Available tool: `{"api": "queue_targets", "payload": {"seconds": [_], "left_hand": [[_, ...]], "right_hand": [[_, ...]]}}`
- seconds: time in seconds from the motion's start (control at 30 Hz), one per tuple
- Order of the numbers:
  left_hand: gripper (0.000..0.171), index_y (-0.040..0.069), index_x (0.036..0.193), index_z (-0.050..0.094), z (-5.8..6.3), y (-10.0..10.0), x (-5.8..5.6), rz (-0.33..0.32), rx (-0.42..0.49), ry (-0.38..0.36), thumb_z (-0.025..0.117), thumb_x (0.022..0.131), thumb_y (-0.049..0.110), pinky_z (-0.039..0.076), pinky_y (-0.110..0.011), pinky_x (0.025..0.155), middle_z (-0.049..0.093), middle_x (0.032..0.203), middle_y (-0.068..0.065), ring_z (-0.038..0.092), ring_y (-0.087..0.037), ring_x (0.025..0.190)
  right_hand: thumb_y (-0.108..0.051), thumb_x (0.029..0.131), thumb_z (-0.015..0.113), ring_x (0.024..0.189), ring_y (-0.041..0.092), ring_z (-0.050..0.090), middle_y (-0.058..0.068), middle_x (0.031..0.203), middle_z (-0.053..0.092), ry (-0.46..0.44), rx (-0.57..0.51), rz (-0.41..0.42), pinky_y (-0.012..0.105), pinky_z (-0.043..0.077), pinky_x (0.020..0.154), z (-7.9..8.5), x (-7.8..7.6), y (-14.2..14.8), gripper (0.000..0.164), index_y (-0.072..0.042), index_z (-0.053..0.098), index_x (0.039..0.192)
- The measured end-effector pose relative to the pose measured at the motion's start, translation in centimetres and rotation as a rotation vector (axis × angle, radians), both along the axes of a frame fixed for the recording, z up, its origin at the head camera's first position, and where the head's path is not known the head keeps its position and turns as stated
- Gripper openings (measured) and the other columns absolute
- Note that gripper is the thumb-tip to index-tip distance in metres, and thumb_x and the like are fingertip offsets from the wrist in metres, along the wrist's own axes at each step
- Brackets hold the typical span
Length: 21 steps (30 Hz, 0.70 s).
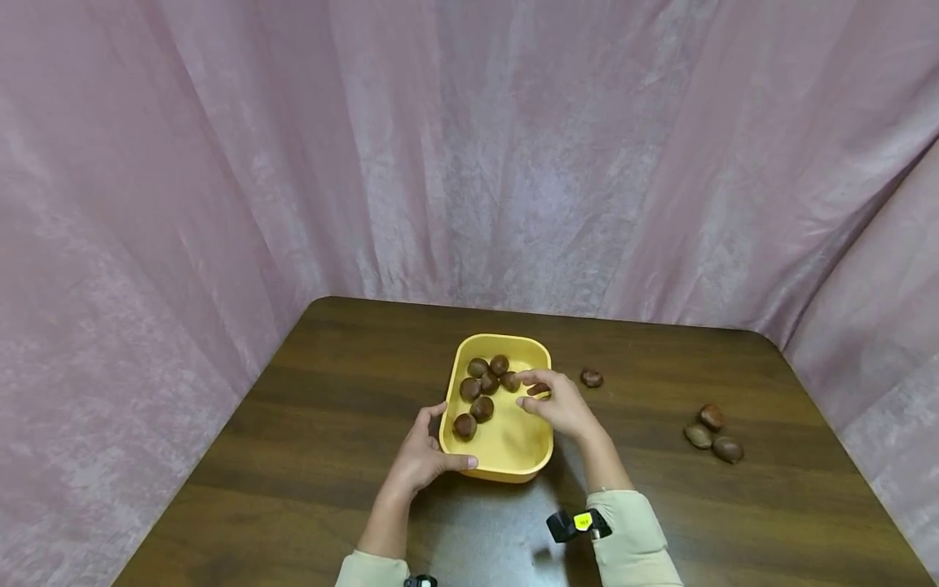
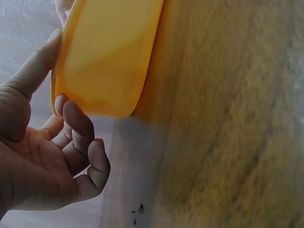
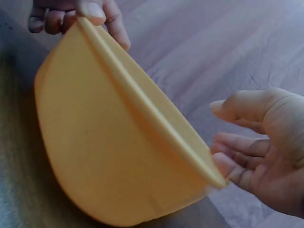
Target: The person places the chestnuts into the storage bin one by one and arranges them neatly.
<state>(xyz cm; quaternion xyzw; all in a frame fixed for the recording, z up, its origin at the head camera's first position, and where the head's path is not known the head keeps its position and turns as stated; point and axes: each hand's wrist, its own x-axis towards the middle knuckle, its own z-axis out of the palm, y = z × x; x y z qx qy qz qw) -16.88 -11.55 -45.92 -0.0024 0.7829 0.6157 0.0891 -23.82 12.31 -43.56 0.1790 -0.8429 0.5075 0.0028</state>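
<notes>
A yellow rectangular container [image 1: 506, 452] stands on the table with several brown chestnuts [image 1: 482, 408] inside, mostly toward its left and far side. At its near left corner my left hand [image 1: 424, 452] grips the rim, thumb along the near edge and fingers on the left wall. The left wrist view shows this hand [image 2: 52, 137] at the container's corner. My right hand [image 1: 561, 405] reaches over the right rim with thumb and index finger apart. One chestnut [image 1: 510, 381] lies by its index fingertip, another [image 1: 539, 390] partly hidden beneath the hand. In the right wrist view nothing shows between its fingers.
On the dark wooden table [image 1: 352, 359], a lone chestnut [image 1: 591, 377] lies just right of the container. Farther right sits a cluster of chestnuts [image 1: 727, 449]. Pink curtains [image 1: 513, 163] hang behind the table and along its sides.
</notes>
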Motion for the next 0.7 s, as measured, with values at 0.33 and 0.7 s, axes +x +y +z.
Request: {"api": "queue_targets", "payload": {"seconds": [0.33, 0.7], "left_hand": [[0.101, 0.008, 0.143, 0.026, 0.1, 0.1, 0.4, -0.007, -0.018, -0.003, 0.087, 0.062, 0.009, 0.037, -0.032, 0.052, 0.061, 0.07, -0.012, 0.053, -0.016, 0.057], [0.1, 0.008, 0.142, 0.028, -0.1, -0.1, 0.4, -0.007, -0.011, 0.001, 0.087, 0.062, 0.011, 0.035, -0.031, 0.051, 0.062, 0.068, -0.012, 0.053, -0.015, 0.056]], "right_hand": [[-0.004, 0.078, 0.073, 0.095, 0.031, 0.053, 0.018, 0.108, 0.054, 0.092, -0.079, -0.238, 0.043, 0.046, 0.077, -1.6, 1.0, 1.8, 0.046, 0.0, 0.057, 0.121], [-0.012, 0.078, 0.076, 0.114, 0.034, 0.045, 0.017, 0.133, 0.045, 0.053, -0.13, -0.299, 0.051, 0.037, 0.09, -2.7, 1.0, 4.6, 0.064, -0.005, 0.046, 0.134]]}}
